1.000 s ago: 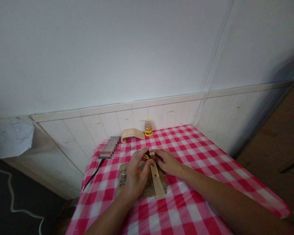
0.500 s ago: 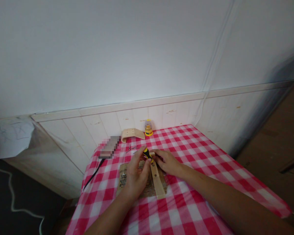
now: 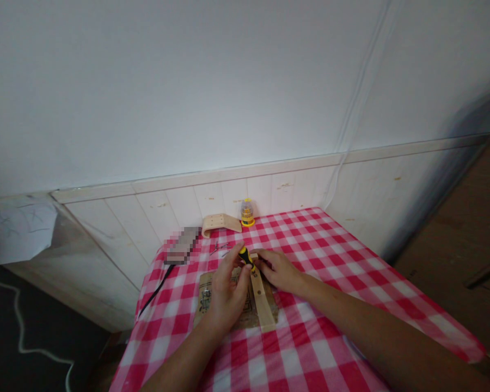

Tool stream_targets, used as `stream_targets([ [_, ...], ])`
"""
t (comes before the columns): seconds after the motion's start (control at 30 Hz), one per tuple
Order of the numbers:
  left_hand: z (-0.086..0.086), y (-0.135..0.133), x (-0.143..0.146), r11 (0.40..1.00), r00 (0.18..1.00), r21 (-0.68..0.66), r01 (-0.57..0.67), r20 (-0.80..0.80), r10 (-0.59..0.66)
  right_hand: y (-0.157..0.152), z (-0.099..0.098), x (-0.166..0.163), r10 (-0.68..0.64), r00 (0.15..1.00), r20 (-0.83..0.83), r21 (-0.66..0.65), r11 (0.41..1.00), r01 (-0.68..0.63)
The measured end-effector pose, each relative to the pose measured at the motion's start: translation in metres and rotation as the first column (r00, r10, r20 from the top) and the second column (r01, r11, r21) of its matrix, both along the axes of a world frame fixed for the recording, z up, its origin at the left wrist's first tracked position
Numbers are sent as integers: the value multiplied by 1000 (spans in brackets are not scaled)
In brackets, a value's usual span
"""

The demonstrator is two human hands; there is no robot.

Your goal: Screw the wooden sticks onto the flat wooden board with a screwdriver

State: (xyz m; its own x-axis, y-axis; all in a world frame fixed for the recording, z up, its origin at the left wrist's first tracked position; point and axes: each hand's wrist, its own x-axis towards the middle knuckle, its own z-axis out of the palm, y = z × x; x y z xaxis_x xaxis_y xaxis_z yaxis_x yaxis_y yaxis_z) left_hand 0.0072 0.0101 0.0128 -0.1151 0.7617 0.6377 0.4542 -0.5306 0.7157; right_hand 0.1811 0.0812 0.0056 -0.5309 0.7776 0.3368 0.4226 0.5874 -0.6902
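My left hand (image 3: 230,286) is closed around a yellow-and-black screwdriver (image 3: 246,258), which leans over the far part of a pale wooden strip (image 3: 262,305). My right hand (image 3: 278,270) grips the far end of that strip from the right side, its fingertips partly hidden behind the wood. A dark round hole or screw head shows midway along the strip, and small dark marks lie just below the screwdriver. Under the strip is a flat brown piece of cardboard (image 3: 204,296) with dark print. The screwdriver's tip cannot be made out.
Beyond my hands, several thin dark screws or bits (image 3: 220,248) lie on the checked tablecloth (image 3: 302,348). A bent wooden piece with holes (image 3: 222,221) and a yellow-based clear case (image 3: 247,213) stand by the wall. A blurred-out flat object (image 3: 183,246) with a black cable (image 3: 157,291) lies left.
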Motion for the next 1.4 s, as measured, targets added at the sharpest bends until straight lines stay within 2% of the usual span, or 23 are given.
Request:
stream_targets([
  [0.33, 5, 2, 2, 997, 999, 66, -28, -31, 31, -1, 1, 0, 9, 1000, -16, 0, 1000, -9],
  [1.03, -1, 3, -1, 998, 999, -62, 19, 49, -16, 0, -1, 1, 7, 1000, -3, 9, 1000, -7],
  [1.4, -3, 3, -2, 998, 998, -42, 47, 33, -46, 0, 0, 0, 13, 1000, -20, 20, 1000, -13],
])
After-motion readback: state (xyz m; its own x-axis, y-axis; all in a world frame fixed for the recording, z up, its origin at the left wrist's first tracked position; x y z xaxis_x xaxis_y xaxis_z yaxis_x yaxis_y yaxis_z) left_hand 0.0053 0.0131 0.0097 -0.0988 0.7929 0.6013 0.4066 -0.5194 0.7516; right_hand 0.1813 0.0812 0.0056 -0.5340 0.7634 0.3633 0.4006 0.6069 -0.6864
